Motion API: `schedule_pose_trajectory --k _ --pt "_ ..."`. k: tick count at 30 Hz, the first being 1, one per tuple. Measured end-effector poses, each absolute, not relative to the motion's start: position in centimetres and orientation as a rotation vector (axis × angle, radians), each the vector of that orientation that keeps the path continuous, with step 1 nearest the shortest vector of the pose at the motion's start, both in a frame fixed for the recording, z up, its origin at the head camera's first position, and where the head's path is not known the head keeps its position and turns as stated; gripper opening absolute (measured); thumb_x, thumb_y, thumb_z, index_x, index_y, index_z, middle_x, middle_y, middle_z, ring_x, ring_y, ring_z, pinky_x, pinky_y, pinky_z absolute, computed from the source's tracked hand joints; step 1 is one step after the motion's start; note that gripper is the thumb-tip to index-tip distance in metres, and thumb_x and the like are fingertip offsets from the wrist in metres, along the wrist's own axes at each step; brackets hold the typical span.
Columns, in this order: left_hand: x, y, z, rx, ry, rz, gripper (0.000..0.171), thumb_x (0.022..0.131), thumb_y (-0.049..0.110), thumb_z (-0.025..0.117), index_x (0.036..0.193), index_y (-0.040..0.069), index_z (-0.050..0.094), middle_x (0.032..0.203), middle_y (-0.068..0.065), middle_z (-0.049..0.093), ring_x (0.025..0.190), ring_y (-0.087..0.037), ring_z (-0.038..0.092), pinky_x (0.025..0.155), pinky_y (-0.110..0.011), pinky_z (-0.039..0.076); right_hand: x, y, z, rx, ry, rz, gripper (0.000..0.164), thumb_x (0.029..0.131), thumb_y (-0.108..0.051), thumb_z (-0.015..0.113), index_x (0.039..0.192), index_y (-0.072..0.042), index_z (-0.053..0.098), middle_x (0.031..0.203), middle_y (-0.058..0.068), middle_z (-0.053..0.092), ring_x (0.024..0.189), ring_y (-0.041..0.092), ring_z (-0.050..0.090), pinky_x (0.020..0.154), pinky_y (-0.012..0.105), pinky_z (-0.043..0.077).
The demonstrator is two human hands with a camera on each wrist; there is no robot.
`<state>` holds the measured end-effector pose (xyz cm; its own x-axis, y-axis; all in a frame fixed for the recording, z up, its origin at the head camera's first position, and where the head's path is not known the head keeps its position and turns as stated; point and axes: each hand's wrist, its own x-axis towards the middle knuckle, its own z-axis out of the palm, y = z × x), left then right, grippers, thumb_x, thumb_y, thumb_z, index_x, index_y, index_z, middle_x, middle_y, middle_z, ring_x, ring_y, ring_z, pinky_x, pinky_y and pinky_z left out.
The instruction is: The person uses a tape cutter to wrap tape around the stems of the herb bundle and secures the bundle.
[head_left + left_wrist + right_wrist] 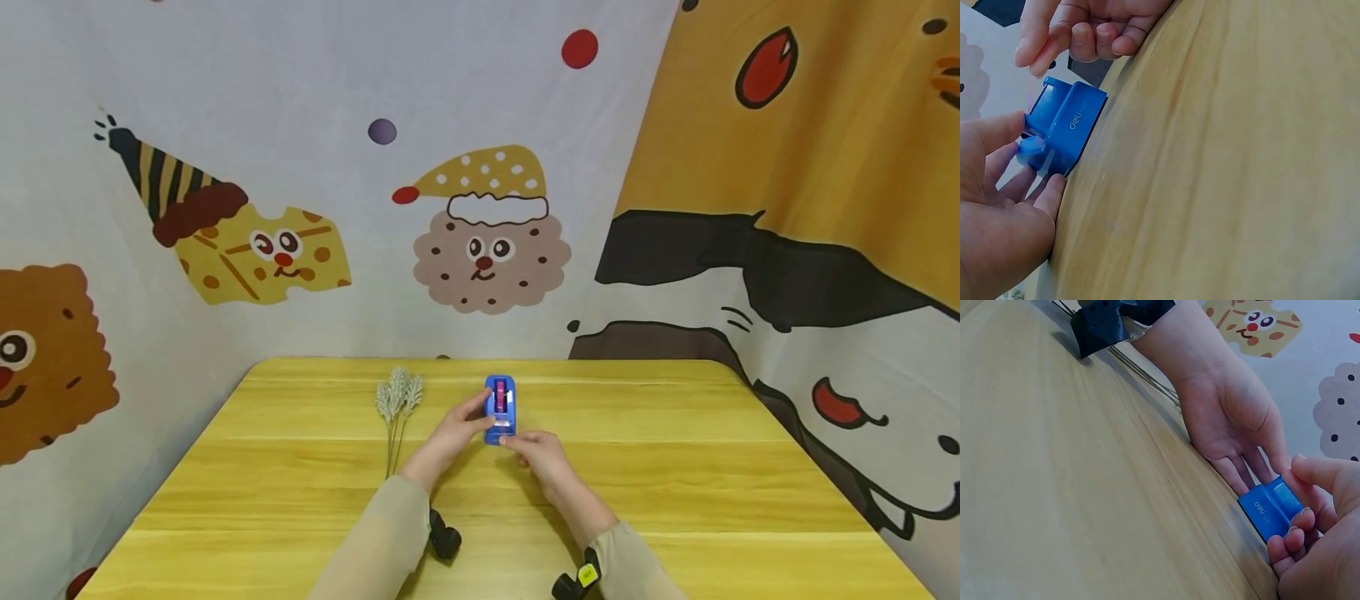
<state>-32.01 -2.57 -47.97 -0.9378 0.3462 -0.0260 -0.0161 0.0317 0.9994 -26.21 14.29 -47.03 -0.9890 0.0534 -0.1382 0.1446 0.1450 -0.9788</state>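
A blue tape dispenser (510,421) with a pink roll in it stands on the table, its toothed cutter edge facing the person. My left hand (450,435) grips it from the left; in the left wrist view the thumb lies near the cutter and the other fingers (1019,184) rest along the side. At the front end, my right hand (546,458) pinches the end of the clear tape between thumb and forefinger. The left wrist view shows these fingertips just beyond the cutter teeth, with a faint strip of tape below them. The right hand's other fingers (1294,540) curl loosely beside the dispenser.
Several grey-green artificial sprigs (399,396) with thin stems lie left of the left hand on the wooden table (637,467). A curtain (480,100) with cartoon prints hangs behind the table's far edge. Black wrist cameras (445,537) sit below both sleeves.
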Motion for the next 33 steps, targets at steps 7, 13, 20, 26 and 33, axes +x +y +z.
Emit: schedule_pose_trajectory --k 7,13,20,26,33 --pt "-32.0 -2.5 -47.9 0.339 2.056 1.993 0.058 0.096 0.014 0.06 0.149 0.02 0.039 0.151 -0.02 0.035 0.138 -0.039 0.03 0.111 -0.058 0.019 -25.8 14.3 -47.1 0.176 2.323 -1.988 0.028 0.083 -0.021 0.075 0.093 0.005 0.072 0.075 0.004 0.056 0.071 0.018 0.049 0.066 0.03 0.038" --pt "-32.0 -2.6 -48.0 0.333 2.043 1.996 0.058 0.096 0.014 0.06 0.15 0.02 0.038 0.151 -0.02 0.034 0.138 -0.039 0.03 0.111 -0.058 0.019 -25.3 14.3 -47.1 0.172 2.336 -1.958 0.031 0.084 -0.024 0.074 0.091 0.007 0.07 0.073 0.002 0.055 0.072 0.019 0.049 0.066 0.032 0.038" --pt "-32.0 -2.7 -48.1 0.331 2.045 1.997 0.058 0.096 0.016 0.06 0.149 0.021 0.039 0.151 -0.021 0.034 0.138 -0.04 0.03 0.11 -0.059 0.018 -24.8 14.4 -47.0 0.162 2.33 -1.959 0.026 0.083 -0.022 0.075 0.088 0.003 0.071 0.071 0.003 0.054 0.071 0.018 0.049 0.065 0.031 0.038" --pt "-32.0 -2.6 -48.1 0.329 2.058 1.982 0.058 0.095 0.017 0.061 0.149 0.022 0.039 0.151 -0.019 0.034 0.138 -0.039 0.029 0.11 -0.06 0.018 -24.3 14.4 -46.9 0.149 2.33 -1.953 0.026 0.082 -0.022 0.075 0.089 0.002 0.071 0.074 0.004 0.055 0.072 0.018 0.05 0.068 0.031 0.038" --pt "-32.0 -2.5 -48.0 0.341 2.048 1.991 0.059 0.096 0.016 0.06 0.15 0.021 0.038 0.152 -0.02 0.031 0.139 -0.039 0.027 0.111 -0.058 0.018 -23.9 14.6 -47.0 0.125 2.345 -1.931 0.028 0.082 -0.024 0.075 0.083 0.004 0.069 0.072 0.003 0.054 0.073 0.018 0.049 0.067 0.031 0.039"
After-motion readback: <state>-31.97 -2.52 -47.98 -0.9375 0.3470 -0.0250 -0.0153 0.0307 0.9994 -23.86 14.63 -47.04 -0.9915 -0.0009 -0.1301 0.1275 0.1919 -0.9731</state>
